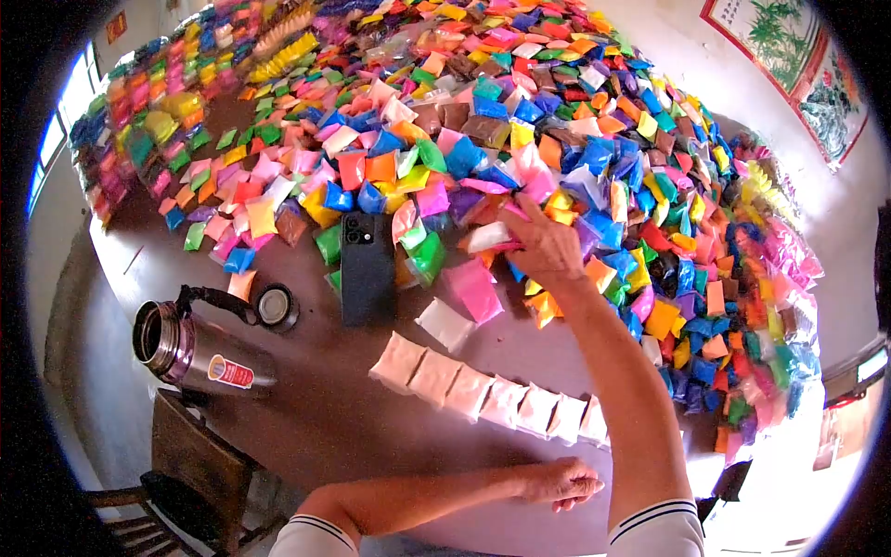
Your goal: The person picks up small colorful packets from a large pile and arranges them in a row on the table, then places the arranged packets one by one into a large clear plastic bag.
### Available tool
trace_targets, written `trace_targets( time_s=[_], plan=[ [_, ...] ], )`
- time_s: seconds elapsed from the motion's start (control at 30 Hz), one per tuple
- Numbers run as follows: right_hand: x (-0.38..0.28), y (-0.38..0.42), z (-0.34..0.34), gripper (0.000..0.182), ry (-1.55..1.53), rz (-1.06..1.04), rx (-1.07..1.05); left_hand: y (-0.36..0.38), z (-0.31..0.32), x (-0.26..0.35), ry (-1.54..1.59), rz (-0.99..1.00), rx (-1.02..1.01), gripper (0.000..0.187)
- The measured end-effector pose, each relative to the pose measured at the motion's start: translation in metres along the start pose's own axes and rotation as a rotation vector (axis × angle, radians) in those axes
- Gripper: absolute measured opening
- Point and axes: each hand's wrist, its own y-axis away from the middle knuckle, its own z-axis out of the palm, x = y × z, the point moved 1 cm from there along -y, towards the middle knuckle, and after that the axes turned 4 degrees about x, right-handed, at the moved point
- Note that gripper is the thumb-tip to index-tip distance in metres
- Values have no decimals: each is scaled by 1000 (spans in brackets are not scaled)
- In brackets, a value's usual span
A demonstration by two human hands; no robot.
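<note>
My right hand (548, 245) reaches over the near edge of a large heap of small coloured packets (464, 153). Its fingers are spread and touch the packets, beside a white packet (489, 238). Some fingertips are hard to make out among the colours. Below the row, my left hand (561, 483) rests near the table's front edge, fingers loosely curled, with nothing visible in it. A curved row of pale packets (461, 392) lies between my arms, partly covered by my right forearm. Just above the row are another white packet (445, 325) and a pink packet (473, 290).
A black phone (368, 269) leans at the heap's edge. To its left are an uncapped steel flask (209, 357) with a strap and its round lid (277, 306). A wooden chair (200, 464) stands at the lower left. Heaped packets cover the brown table's (325, 399) far side.
</note>
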Motion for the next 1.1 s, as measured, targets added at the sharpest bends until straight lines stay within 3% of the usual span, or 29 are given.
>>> trace_targets(
  time_s=[0.07, 0.5, 0.57, 0.6, 0.63, 0.7, 0.8, 0.93, 1.0, 1.1],
  plan=[
    [12, 7, -14, 36, -5, 20, 101, 0, -1, 1, -38, 4, -2, 43],
    [73, 23, -64, 40, 159, 121, 32, -1, -3, -2, 18, 64, -21, 46],
    [72, 18, -70, 37, 239, 142, -52, -1, -3, 0, 10, 68, -22, 46],
    [68, 13, -71, 29, 234, 113, 25, -1, -4, 0, 1, 72, -18, 46],
    [62, 8, -70, 29, 234, 110, 18, -1, -4, 0, 7, 76, -18, 46],
    [48, -5, -64, 24, -113, 120, 147, -2, -4, -2, -2, 58, -15, 47],
    [21, -19, -19, 19, -323, 106, -26, -2, -5, -1, 22, 38, -26, 46],
    [-6, -24, 29, 20, -154, 11, -8, -6, -4, -9, 25, 47, -31, 45],
    [-7, -26, 38, 20, 26, 166, -54, -5, -4, -11, 66, 88, -24, 45],
    [-2, -27, 36, 19, -135, 157, 59, -3, -6, -9, 44, 74, -25, 44]
  ],
)
